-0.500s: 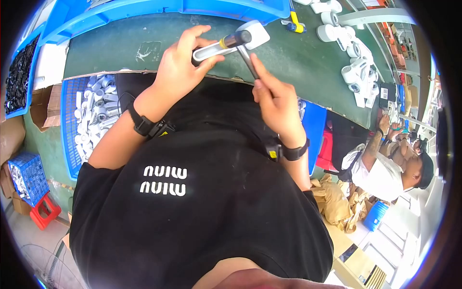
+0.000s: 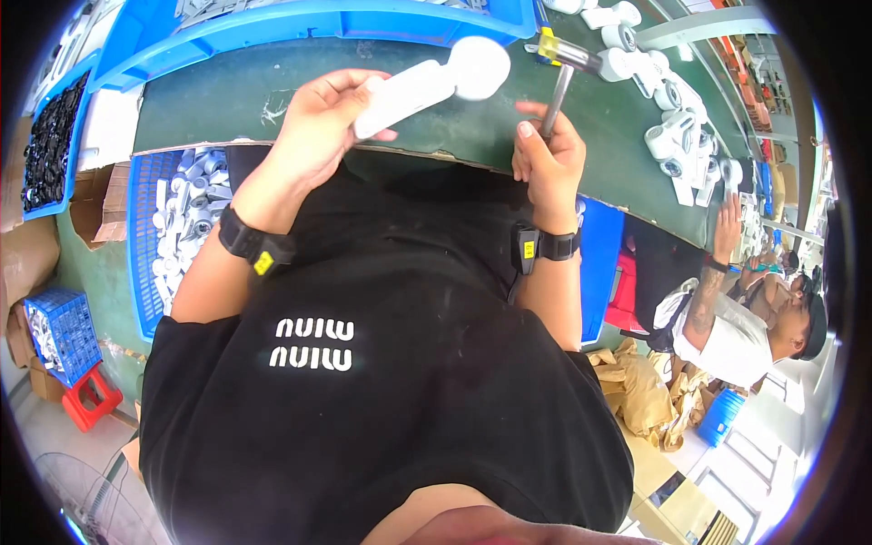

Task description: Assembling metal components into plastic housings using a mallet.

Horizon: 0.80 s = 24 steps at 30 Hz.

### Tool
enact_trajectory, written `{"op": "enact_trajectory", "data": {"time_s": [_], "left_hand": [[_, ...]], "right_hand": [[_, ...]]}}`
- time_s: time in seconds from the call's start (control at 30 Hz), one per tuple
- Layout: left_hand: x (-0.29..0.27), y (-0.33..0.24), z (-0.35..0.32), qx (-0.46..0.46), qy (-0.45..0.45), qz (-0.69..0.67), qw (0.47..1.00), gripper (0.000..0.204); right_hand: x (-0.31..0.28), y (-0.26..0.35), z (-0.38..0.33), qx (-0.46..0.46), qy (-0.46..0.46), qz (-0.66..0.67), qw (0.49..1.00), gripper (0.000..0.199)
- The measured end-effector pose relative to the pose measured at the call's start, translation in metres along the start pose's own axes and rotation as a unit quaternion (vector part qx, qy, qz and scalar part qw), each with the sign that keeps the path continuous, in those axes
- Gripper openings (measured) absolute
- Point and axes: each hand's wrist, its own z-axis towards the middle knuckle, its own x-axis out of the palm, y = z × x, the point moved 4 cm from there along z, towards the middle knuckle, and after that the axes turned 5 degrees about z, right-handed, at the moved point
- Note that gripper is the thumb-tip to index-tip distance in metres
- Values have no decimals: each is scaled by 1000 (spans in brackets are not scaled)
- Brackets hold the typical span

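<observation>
Holding hammer point(image 2: 562, 84) and white paddle-shaped part point(image 2: 414, 94) over green workbench point(image 2: 213, 104).
Pinching part's handle with left hand point(image 2: 320, 125), clasping hammer's shaft with right hand point(image 2: 553, 165).

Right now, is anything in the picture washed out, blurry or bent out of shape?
Head view: the white part's round end looks washed out, with little surface detail; head view: the blue bin's rim bows under the fisheye, and the corners go black; head view: the hammer's outline is readable, without marked blur.
</observation>
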Motion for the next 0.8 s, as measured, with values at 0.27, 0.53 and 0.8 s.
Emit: {"op": "enact_trajectory", "data": {"time_s": [0.27, 0.53, 0.8], "left_hand": [[56, 18, -3, 98, 108, -96, 985, 40], [63, 7, -5, 54, 75, 42, 995, 35], [48, -20, -18, -207, 351, 137, 903, 40]], "right_hand": [[65, 20, -23, -186, 48, -137, 972, 47], [64, 33, -31, -176, 0, -283, 943, 56], [34, 32, -5, -215, 39, -294, 930, 49]]}}
